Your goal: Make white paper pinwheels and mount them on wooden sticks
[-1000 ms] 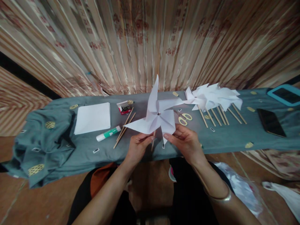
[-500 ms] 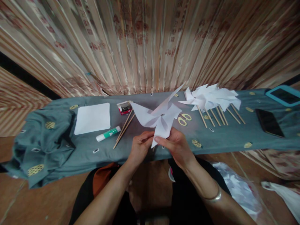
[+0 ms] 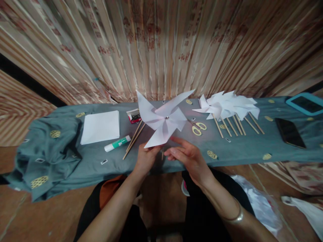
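Observation:
A white paper pinwheel (image 3: 163,121) faces me above the table, with a small metal pin at its centre. My left hand (image 3: 146,158) is closed round its stick just under the lowest blade, which hides some of the fingers. The lower end of a thin stick (image 3: 162,155) shows between my hands. My right hand (image 3: 185,154) is beside it with the fingers apart and nothing in them. Its index fingertip is close to the paper; whether it touches, I cannot tell. Yellow-handled scissors (image 3: 196,129) lie behind my right hand, their blades partly behind the pinwheel.
Left of my hands lie white paper sheets (image 3: 100,127), a glue stick (image 3: 117,144), loose wooden sticks (image 3: 133,142) and a red box of pins (image 3: 134,116). Several pinwheels (image 3: 227,104) overlap on the right, near a phone (image 3: 290,132) and a blue-framed device (image 3: 306,103). Curtains hang behind.
The pinwheel has turned, its lower blade swinging left, and it sits slightly further left. My right hand has come off the blade and its fingers have spread.

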`<action>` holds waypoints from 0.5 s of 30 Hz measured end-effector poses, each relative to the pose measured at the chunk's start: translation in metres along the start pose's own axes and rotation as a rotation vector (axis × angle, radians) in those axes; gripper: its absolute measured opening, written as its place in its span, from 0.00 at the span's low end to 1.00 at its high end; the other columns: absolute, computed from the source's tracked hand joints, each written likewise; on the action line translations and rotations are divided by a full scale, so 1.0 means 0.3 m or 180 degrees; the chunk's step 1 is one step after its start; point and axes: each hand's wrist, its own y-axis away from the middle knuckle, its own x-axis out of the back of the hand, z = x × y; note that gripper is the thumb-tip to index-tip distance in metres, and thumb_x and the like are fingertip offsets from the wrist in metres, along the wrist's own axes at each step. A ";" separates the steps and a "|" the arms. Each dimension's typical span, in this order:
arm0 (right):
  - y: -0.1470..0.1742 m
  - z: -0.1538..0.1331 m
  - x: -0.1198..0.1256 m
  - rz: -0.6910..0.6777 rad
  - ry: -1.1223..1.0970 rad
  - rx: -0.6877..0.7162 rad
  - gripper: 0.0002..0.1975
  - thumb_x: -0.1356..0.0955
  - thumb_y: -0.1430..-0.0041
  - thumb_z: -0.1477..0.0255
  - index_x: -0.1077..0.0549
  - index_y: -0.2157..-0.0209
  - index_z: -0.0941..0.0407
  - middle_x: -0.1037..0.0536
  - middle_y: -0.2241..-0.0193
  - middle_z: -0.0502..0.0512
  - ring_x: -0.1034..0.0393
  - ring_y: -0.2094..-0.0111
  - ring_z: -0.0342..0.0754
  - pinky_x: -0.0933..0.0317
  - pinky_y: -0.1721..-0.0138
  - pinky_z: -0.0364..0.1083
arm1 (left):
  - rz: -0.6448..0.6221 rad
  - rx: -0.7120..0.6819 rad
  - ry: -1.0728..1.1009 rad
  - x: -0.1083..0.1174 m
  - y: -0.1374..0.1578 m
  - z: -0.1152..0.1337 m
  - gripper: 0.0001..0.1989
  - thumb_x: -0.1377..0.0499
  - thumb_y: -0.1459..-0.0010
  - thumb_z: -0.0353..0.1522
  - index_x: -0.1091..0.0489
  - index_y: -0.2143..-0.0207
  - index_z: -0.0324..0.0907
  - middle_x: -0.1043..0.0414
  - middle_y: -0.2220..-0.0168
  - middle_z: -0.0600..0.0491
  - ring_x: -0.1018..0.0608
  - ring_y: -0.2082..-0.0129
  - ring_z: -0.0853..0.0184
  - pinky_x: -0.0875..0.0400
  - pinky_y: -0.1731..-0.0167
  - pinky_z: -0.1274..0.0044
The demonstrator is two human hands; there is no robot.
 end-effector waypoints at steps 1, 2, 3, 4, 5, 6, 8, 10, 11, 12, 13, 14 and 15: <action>0.004 -0.004 0.025 0.0124 0.0205 0.0134 0.27 0.27 0.51 0.61 0.31 0.51 0.57 0.18 0.73 0.52 0.27 0.74 0.46 0.31 0.66 0.49 | 0.0049 0.0019 0.0053 0.004 -0.003 0.000 0.08 0.33 0.58 0.33 0.21 0.71 0.41 0.19 0.71 0.54 0.21 0.67 0.63 0.28 0.60 0.73; 0.005 -0.009 0.051 0.0291 0.0442 0.0341 0.26 0.27 0.50 0.60 0.30 0.51 0.56 0.19 0.74 0.51 0.27 0.75 0.46 0.32 0.67 0.49 | 0.0072 0.0035 0.0119 0.006 -0.004 0.000 0.09 0.33 0.58 0.33 0.20 0.70 0.41 0.19 0.69 0.53 0.20 0.65 0.62 0.29 0.57 0.72; 0.005 -0.014 0.076 0.0531 0.0733 0.0607 0.23 0.28 0.49 0.61 0.29 0.53 0.55 0.19 0.74 0.51 0.28 0.74 0.46 0.32 0.65 0.49 | 0.0068 0.0054 0.0184 0.007 -0.003 0.002 0.09 0.32 0.58 0.33 0.20 0.70 0.42 0.18 0.68 0.53 0.20 0.63 0.61 0.29 0.55 0.71; 0.003 -0.019 0.100 0.0808 0.1051 0.0925 0.19 0.28 0.47 0.62 0.28 0.55 0.54 0.19 0.72 0.52 0.27 0.70 0.47 0.33 0.62 0.50 | 0.0043 0.0084 0.0233 0.007 0.000 0.003 0.09 0.32 0.59 0.33 0.20 0.71 0.42 0.18 0.67 0.53 0.20 0.62 0.61 0.29 0.54 0.70; -0.001 -0.025 0.121 0.1069 0.1369 0.1237 0.17 0.29 0.46 0.64 0.27 0.55 0.53 0.19 0.67 0.53 0.26 0.66 0.47 0.34 0.57 0.51 | 0.0005 0.0122 0.0260 0.006 0.004 0.005 0.09 0.31 0.60 0.33 0.20 0.71 0.42 0.18 0.68 0.53 0.20 0.63 0.61 0.29 0.54 0.69; -0.006 -0.029 0.138 0.1294 0.1654 0.1514 0.17 0.29 0.46 0.65 0.27 0.53 0.52 0.19 0.63 0.54 0.26 0.63 0.48 0.35 0.54 0.52 | -0.0042 0.0174 0.0267 0.004 0.009 0.007 0.09 0.31 0.60 0.33 0.20 0.72 0.42 0.18 0.69 0.53 0.20 0.64 0.61 0.28 0.54 0.69; -0.021 -0.036 0.161 0.1529 0.2076 0.1895 0.21 0.28 0.46 0.67 0.28 0.50 0.51 0.21 0.55 0.55 0.27 0.57 0.50 0.37 0.49 0.54 | -0.0107 0.0299 0.0296 -0.001 0.020 0.009 0.09 0.31 0.61 0.32 0.20 0.72 0.42 0.18 0.70 0.53 0.20 0.65 0.61 0.28 0.55 0.69; -0.036 -0.037 0.170 0.1505 0.2184 0.1978 0.24 0.28 0.47 0.68 0.30 0.48 0.51 0.22 0.54 0.56 0.28 0.56 0.50 0.37 0.49 0.54 | -0.0148 0.0397 0.0345 -0.007 0.029 0.010 0.10 0.31 0.62 0.32 0.20 0.72 0.41 0.18 0.70 0.53 0.20 0.66 0.62 0.27 0.55 0.69; -0.043 -0.036 0.171 0.1451 0.2137 0.1929 0.24 0.27 0.47 0.68 0.30 0.47 0.51 0.21 0.55 0.55 0.27 0.58 0.50 0.36 0.50 0.54 | -0.0162 0.0421 0.0366 -0.010 0.032 0.010 0.10 0.30 0.62 0.32 0.20 0.72 0.41 0.18 0.70 0.53 0.20 0.66 0.62 0.27 0.55 0.69; -0.049 -0.033 0.170 0.1404 0.2049 0.1853 0.24 0.27 0.47 0.68 0.30 0.47 0.51 0.21 0.57 0.55 0.26 0.61 0.49 0.35 0.51 0.53 | -0.0181 0.0429 0.0373 -0.012 0.033 0.009 0.10 0.30 0.62 0.32 0.20 0.72 0.41 0.18 0.70 0.53 0.20 0.66 0.62 0.27 0.55 0.69; -0.054 -0.030 0.169 0.1367 0.1955 0.1766 0.24 0.28 0.47 0.68 0.30 0.48 0.51 0.20 0.60 0.54 0.26 0.63 0.48 0.34 0.52 0.53 | -0.0205 0.0421 0.0365 -0.014 0.033 0.008 0.10 0.30 0.62 0.32 0.20 0.72 0.41 0.18 0.70 0.53 0.20 0.66 0.62 0.27 0.55 0.69; -0.057 -0.027 0.167 0.1354 0.1854 0.1696 0.23 0.27 0.48 0.68 0.29 0.48 0.51 0.20 0.62 0.52 0.26 0.66 0.47 0.34 0.52 0.53 | -0.0225 0.0400 0.0348 -0.016 0.032 0.005 0.10 0.30 0.62 0.32 0.20 0.72 0.41 0.18 0.70 0.53 0.20 0.66 0.61 0.28 0.55 0.69; -0.058 -0.024 0.165 0.1342 0.1738 0.1641 0.23 0.27 0.48 0.68 0.29 0.49 0.51 0.19 0.64 0.52 0.27 0.67 0.46 0.34 0.53 0.53 | -0.0239 0.0374 0.0335 -0.017 0.030 0.002 0.10 0.30 0.62 0.32 0.20 0.73 0.41 0.18 0.70 0.53 0.20 0.66 0.61 0.28 0.54 0.69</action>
